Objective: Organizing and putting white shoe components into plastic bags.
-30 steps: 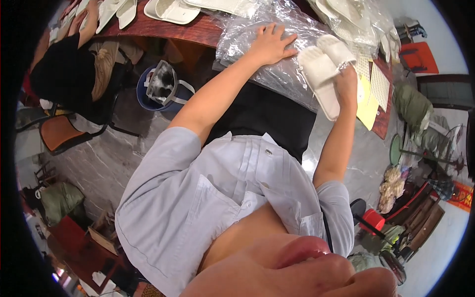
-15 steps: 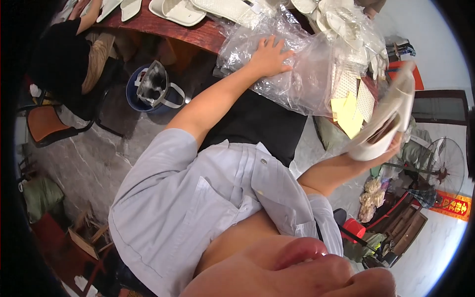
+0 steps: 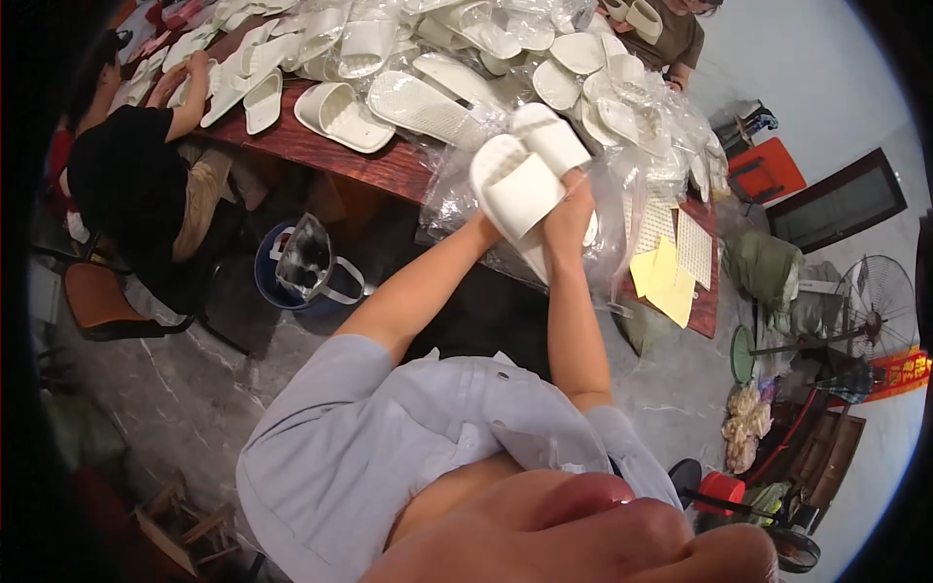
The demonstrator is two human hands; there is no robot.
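In my right hand (image 3: 570, 216) is a pair of white slippers (image 3: 527, 192), the fingers closed round them over the table's front edge. One slipper overlaps the other, with the broad straps facing up. My left hand (image 3: 489, 229) reaches in behind the nearer slipper. Its fingers are hidden there, so whether it grips anything does not show. Clear plastic bags (image 3: 610, 255) lie crumpled under and beside both hands. Just beyond the pair, more white slippers (image 3: 413, 103) rest on the table.
White slippers (image 3: 637, 121), many in clear plastic, heap up across the reddish wooden table (image 3: 384, 167). Yellow papers (image 3: 669, 284) lie at its right corner. A blue bucket (image 3: 275, 282) stands on the floor. One co-worker (image 3: 131, 185) sits at left, another (image 3: 680, 44) is at the far side.
My right hand has brought the slippers from the far right in to the bags. My left hand, earlier spread flat on the plastic, is now behind the slippers. The view has shifted too.
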